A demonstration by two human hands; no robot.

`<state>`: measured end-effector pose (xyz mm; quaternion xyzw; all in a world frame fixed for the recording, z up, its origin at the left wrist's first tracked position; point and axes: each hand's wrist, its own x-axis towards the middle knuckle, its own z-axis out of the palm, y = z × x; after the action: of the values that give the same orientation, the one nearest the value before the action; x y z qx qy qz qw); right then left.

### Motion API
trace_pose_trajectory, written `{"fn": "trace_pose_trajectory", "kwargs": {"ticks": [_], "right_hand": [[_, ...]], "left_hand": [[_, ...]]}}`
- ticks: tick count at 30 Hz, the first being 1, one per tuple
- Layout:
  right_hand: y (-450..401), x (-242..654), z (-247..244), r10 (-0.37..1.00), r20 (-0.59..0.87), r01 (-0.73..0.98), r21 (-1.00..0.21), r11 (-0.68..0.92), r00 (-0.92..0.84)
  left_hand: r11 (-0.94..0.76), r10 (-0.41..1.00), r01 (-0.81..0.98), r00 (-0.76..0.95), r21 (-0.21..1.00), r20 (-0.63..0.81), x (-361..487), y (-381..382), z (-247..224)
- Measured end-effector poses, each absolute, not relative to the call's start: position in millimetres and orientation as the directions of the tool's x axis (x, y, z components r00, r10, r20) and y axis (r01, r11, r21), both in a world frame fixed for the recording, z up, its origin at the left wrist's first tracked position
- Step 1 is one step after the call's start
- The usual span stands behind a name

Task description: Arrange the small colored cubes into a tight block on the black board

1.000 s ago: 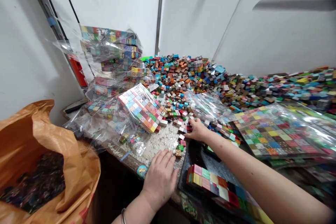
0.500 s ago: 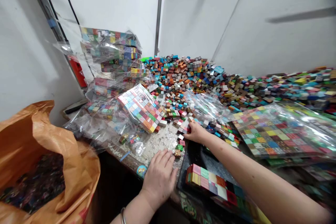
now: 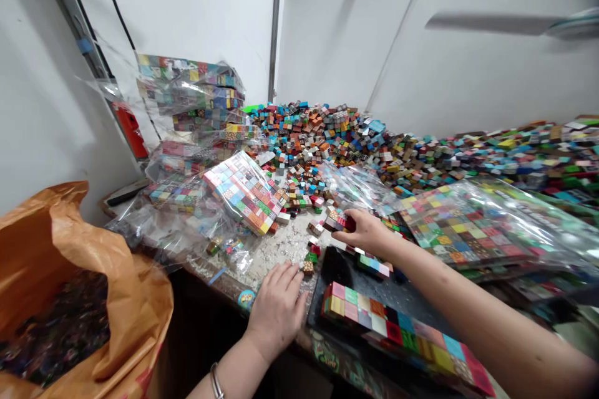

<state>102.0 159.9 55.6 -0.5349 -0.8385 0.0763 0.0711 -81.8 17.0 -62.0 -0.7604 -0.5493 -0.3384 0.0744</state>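
Observation:
My left hand [image 3: 277, 304] lies flat at the table's front edge, its fingers stretched out. Beside its fingertips sits a small brown patterned cube [image 3: 307, 267], with green and red cubes [image 3: 312, 253] just beyond. Farther right, my right hand [image 3: 365, 232] has its thumb and fingers curled around a short row of small cubes [image 3: 336, 221]; a dark red one shows nearest the palm. Below the right forearm, a black tray [image 3: 337, 271] bears a long block of colourful cubes [image 3: 374, 318] along its front side and a shorter row [image 3: 373, 266] farther back.
A big heap of loose cubes [image 3: 322, 128] runs along the wall. Film-wrapped cube slabs [image 3: 196, 87] are stacked at left; an unwrapped-looking slab [image 3: 246, 193] leans before them. Another wrapped slab [image 3: 463, 224] lies right. An orange sack [image 3: 135, 299] stands at front left.
My right hand has shifted right and slightly away, now around a row of cubes, and the shorter row on the tray has come into sight. My left hand stays flat in its place.

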Motion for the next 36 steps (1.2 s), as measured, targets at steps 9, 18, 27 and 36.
{"fn": "trace_pose_trajectory", "kwargs": {"ticks": [9,18,27,36], "right_hand": [[67.6,135.7,85.3,0.897,-0.055,0.87,-0.276,0.408,-0.438],[31.6,124.0,71.9,0.889,-0.055,0.884,-0.15,0.443,-0.454],[30.7,121.6,57.9,0.876,0.018,0.859,-0.188,0.477,-0.482],[43.7,144.5,68.4,0.854,-0.046,0.724,-0.555,0.409,-0.518]], "left_hand": [[-0.395,0.795,0.879,0.182,0.266,0.579,-84.7,16.1,-63.6],[-0.469,0.763,0.762,0.096,0.447,0.639,-81.4,-2.4,-41.0],[-0.673,0.649,0.721,0.471,0.162,0.598,-50.5,-15.3,-1.4],[-0.702,0.609,0.701,0.499,0.126,0.617,-45.5,-11.0,-4.2]]}}
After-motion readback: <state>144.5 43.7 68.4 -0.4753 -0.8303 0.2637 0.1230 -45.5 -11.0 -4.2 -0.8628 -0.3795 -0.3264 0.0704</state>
